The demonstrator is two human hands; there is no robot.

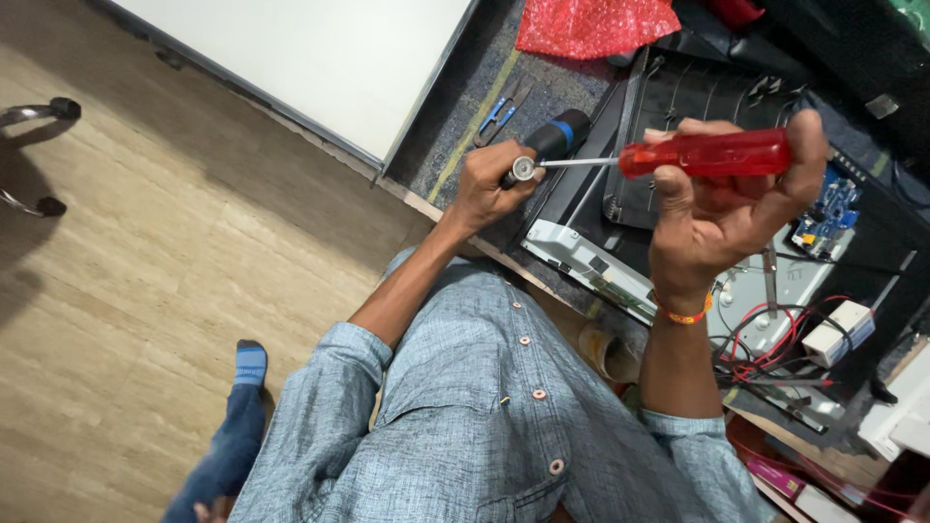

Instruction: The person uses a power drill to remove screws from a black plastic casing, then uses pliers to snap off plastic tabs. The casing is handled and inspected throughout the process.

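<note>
Right hand (722,208) closed around a red-handled screwdriver (705,153), its tip at a small silver part (524,169) pinched in the left hand (489,184) at 9 o'clock; the opened device (678,107) beneath appears partly dismantled, wires (765,344) exposed

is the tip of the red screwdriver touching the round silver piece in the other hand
Touching. In the head view the red screwdriver, gripped by the right hand, runs its thin shaft straight onto the round silver piece held by the left hand, with no gap showing.
</note>
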